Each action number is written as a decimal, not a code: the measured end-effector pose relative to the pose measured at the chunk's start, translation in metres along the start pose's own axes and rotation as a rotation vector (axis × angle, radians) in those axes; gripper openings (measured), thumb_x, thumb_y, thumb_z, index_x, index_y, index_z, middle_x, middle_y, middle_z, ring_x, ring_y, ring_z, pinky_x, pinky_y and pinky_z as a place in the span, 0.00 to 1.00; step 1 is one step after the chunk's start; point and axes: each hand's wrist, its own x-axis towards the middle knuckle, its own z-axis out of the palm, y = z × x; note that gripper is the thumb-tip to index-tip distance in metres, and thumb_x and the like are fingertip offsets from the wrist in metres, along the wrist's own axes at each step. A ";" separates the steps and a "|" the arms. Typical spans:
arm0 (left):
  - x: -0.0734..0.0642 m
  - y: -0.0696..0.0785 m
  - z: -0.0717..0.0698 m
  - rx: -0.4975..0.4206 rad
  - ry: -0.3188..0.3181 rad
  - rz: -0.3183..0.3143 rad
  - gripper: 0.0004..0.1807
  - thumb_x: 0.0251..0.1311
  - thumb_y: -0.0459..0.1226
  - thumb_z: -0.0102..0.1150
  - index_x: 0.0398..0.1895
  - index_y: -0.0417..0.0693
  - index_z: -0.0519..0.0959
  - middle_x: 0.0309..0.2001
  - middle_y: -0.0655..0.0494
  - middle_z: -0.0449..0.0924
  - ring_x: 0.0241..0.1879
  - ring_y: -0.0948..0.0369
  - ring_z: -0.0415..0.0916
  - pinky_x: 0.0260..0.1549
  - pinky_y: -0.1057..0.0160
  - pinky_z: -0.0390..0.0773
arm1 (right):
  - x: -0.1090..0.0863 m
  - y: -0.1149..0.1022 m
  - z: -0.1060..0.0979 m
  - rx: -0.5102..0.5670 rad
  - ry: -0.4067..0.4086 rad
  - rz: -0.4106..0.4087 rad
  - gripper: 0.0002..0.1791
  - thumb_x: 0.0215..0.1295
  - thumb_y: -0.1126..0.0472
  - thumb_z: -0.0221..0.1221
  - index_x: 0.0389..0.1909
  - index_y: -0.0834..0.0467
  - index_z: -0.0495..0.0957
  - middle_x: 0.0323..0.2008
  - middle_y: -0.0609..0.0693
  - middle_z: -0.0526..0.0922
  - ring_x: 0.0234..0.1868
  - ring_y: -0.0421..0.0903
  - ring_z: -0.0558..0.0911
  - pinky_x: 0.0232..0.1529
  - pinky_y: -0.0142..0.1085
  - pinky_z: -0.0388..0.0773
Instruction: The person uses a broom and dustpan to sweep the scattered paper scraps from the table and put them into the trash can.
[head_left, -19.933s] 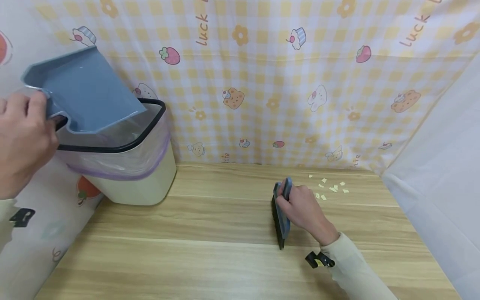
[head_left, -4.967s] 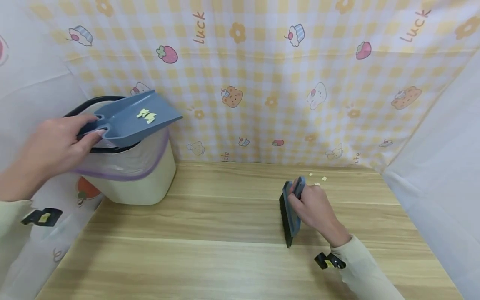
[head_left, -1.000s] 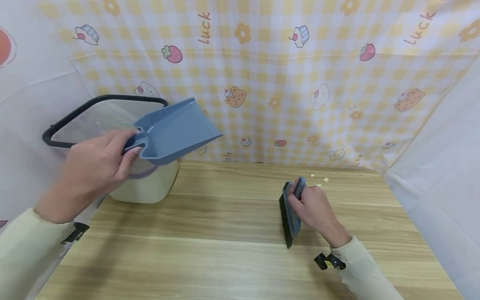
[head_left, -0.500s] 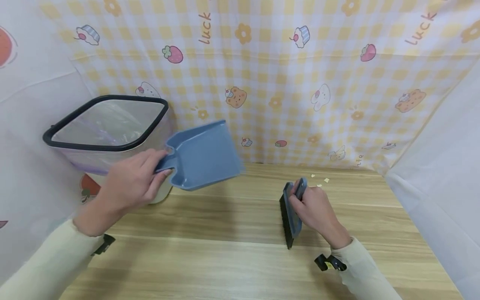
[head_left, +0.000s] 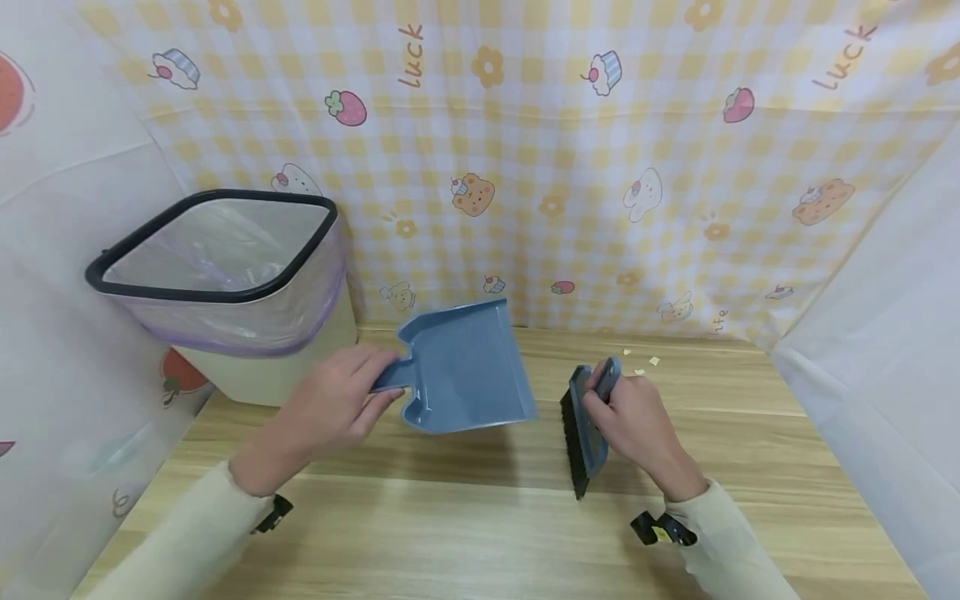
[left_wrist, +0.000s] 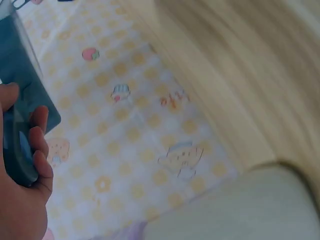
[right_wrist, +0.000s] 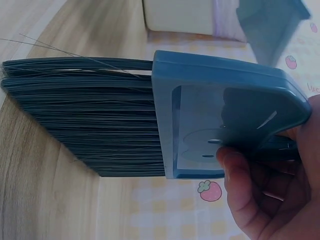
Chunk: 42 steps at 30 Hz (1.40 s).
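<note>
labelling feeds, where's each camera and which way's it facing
Head: worn on head, facing forward, down at left hand and right hand; sleeves show.
Left wrist: worn there, facing patterned cloth and tabletop; dustpan, left hand at edge.
Right wrist: worn there, facing brush; right hand shows.
Head and right wrist share brush, dustpan, bin.

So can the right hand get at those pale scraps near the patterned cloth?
Probably yes: the pale scraps lie just beyond the right hand, with nothing visible in between, though that hand grips the brush.
</note>
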 end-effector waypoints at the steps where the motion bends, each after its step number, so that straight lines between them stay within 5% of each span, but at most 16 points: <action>1: -0.001 0.001 0.004 -0.013 -0.011 -0.009 0.28 0.88 0.51 0.46 0.56 0.31 0.81 0.47 0.42 0.87 0.44 0.46 0.86 0.41 0.43 0.87 | 0.000 0.000 0.000 -0.001 -0.003 0.004 0.07 0.74 0.68 0.55 0.38 0.55 0.80 0.12 0.37 0.65 0.13 0.36 0.63 0.19 0.34 0.65; 5: -0.007 0.007 0.019 -0.064 -0.075 -0.064 0.19 0.78 0.42 0.64 0.56 0.32 0.81 0.47 0.45 0.87 0.45 0.49 0.85 0.43 0.45 0.87 | -0.001 0.000 -0.001 -0.002 -0.008 0.012 0.07 0.75 0.68 0.56 0.39 0.56 0.81 0.12 0.37 0.65 0.13 0.36 0.62 0.19 0.34 0.64; 10: -0.011 0.013 0.036 -0.122 -0.160 -0.128 0.20 0.66 0.34 0.75 0.57 0.34 0.82 0.44 0.49 0.86 0.43 0.54 0.82 0.44 0.49 0.85 | -0.002 0.001 -0.002 -0.011 -0.008 0.013 0.07 0.75 0.68 0.56 0.38 0.55 0.80 0.13 0.37 0.66 0.14 0.37 0.62 0.20 0.34 0.64; 18: -0.012 0.019 0.058 -0.155 -0.247 -0.176 0.20 0.68 0.35 0.76 0.57 0.32 0.84 0.49 0.46 0.88 0.48 0.50 0.85 0.51 0.45 0.85 | -0.002 0.003 -0.001 -0.020 0.005 0.015 0.06 0.72 0.68 0.57 0.36 0.56 0.80 0.15 0.38 0.69 0.16 0.37 0.68 0.20 0.34 0.67; 26: -0.010 0.025 0.074 -0.176 -0.372 -0.299 0.20 0.68 0.35 0.75 0.60 0.36 0.85 0.53 0.46 0.89 0.51 0.49 0.84 0.55 0.44 0.83 | -0.001 0.005 0.001 0.003 0.021 0.028 0.06 0.71 0.69 0.58 0.36 0.56 0.80 0.17 0.39 0.74 0.18 0.37 0.73 0.20 0.34 0.72; 42: -0.011 0.021 0.102 -0.253 -0.507 -0.380 0.24 0.74 0.38 0.70 0.67 0.35 0.82 0.63 0.40 0.85 0.64 0.42 0.81 0.68 0.39 0.76 | -0.001 0.004 0.000 0.011 0.020 0.048 0.07 0.74 0.68 0.57 0.37 0.53 0.80 0.14 0.39 0.69 0.15 0.39 0.67 0.22 0.35 0.66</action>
